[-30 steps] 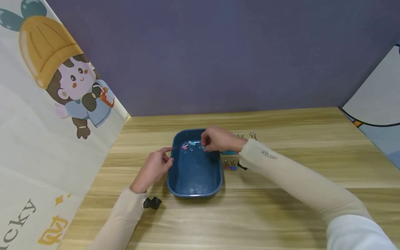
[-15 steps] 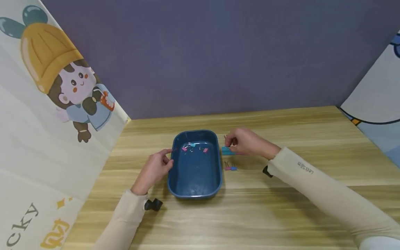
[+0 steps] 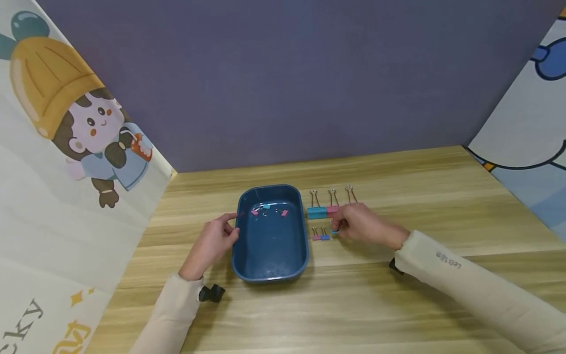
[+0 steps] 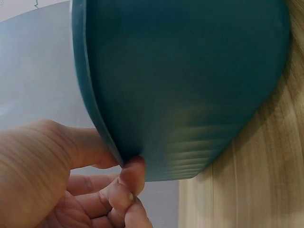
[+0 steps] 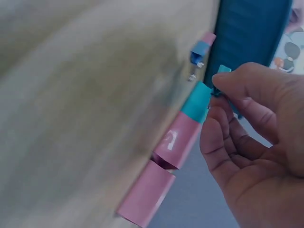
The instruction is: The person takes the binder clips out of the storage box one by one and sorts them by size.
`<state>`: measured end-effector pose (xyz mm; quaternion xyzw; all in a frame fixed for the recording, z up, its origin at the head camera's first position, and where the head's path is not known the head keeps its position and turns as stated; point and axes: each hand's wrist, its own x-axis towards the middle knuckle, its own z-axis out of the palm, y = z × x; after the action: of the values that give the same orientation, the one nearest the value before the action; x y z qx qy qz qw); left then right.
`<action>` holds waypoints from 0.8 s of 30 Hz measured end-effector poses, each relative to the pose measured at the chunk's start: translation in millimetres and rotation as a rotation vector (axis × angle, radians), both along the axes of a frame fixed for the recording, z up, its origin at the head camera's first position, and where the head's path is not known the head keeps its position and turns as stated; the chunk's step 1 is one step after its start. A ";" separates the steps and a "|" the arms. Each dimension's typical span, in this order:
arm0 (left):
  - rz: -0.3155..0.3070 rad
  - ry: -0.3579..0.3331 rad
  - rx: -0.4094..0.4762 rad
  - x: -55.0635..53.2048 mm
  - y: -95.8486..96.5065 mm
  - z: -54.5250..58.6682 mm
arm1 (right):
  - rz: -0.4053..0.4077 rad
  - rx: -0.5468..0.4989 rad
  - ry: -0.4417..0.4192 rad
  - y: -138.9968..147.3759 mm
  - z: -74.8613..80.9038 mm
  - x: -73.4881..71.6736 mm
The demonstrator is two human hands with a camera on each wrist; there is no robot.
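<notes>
My left hand (image 3: 211, 243) pinches the left rim of a deep blue plastic tray (image 3: 270, 279); in the left wrist view the thumb and a finger (image 4: 132, 175) lie on either side of the rim. Inside the tray lie a small pink binder clip (image 3: 284, 213), a small teal binder clip (image 3: 267, 206) and another pink one (image 3: 254, 213). Right of the tray, my right hand (image 3: 364, 223) pinches a further small teal binder clip (image 5: 224, 69) between thumb and fingertips, close over the table. Nearest it stand a small blue clip (image 3: 325, 237) and a small pink clip (image 3: 316, 238).
Behind these is a row of large binder clips, handles up: a teal one (image 3: 316, 213), a pink one (image 3: 332, 210) and a second pink one (image 5: 146, 194), partly hidden by my right hand in the head view. The wooden table (image 3: 353, 305) meets a purple-grey wall (image 3: 309, 83).
My right hand has left the tray, where a pink clip now lies, and moved right to pinch a small teal clip. The left hand has stayed at the rim.
</notes>
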<state>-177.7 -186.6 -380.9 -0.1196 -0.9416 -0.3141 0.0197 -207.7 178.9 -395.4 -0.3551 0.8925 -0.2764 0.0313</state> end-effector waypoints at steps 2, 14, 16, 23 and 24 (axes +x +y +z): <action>0.000 0.003 -0.004 -0.3 -0.9 0.1 | -0.002 -0.005 -0.016 0.0 -4.9 0.7; 0.006 -0.007 -0.007 -1.8 0.3 0.9 | -0.021 0.044 -0.062 -1.8 -16.1 5.1; 0.007 -0.014 -0.005 -1.9 0.6 1.7 | -0.018 0.049 -0.060 -2.3 -15.5 6.1; 0.010 -0.042 0.001 -2.9 -0.4 -0.1 | -0.025 0.001 -0.073 -3.9 -9.5 5.6; 0.011 -0.043 0.002 -2.6 -0.6 0.0 | -0.030 -0.006 -0.058 -4.3 -6.9 5.2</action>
<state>-180.2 -187.2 -380.9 -0.1078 -0.9422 -0.3172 0.0014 -202.6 174.6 -402.4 -0.3337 0.8956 -0.2896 0.0523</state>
